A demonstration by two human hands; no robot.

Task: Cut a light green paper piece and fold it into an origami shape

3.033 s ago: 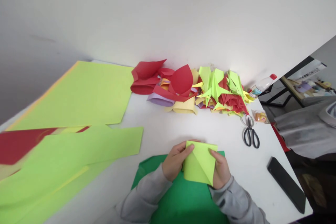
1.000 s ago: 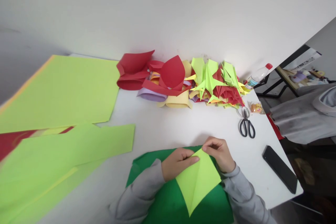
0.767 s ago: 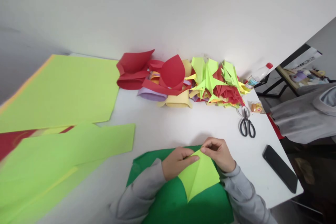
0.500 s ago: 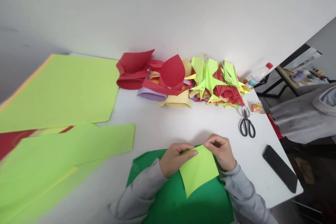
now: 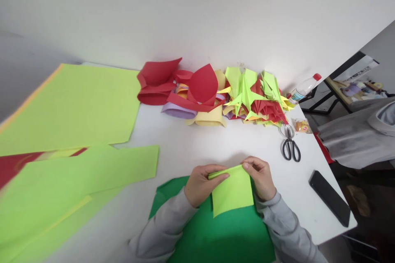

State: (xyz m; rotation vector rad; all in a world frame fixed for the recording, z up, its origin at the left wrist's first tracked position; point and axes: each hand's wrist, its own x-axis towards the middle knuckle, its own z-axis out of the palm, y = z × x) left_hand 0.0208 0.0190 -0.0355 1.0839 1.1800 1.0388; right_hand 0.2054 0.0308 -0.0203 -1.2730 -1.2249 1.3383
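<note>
Left hand point(image 5: 200, 183) pinches folded lime-green paper square point(image 5: 233, 193) at its 10 o'clock corner, right hand point(image 5: 261, 177) at 1 o'clock, thumbs and fingers clamped on it. Square is held over dark-green flat sheet point(image 5: 225, 238); black-handled metal scissors point(image 5: 287, 144) lie toward 2 o'clock.

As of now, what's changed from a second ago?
The lime-green folded paper turned from point-down to nearly square, its lowest corner now higher. The left hand shifted slightly left; it and the right hand kept hold. Scissors and plastic bottle stayed put.
</note>
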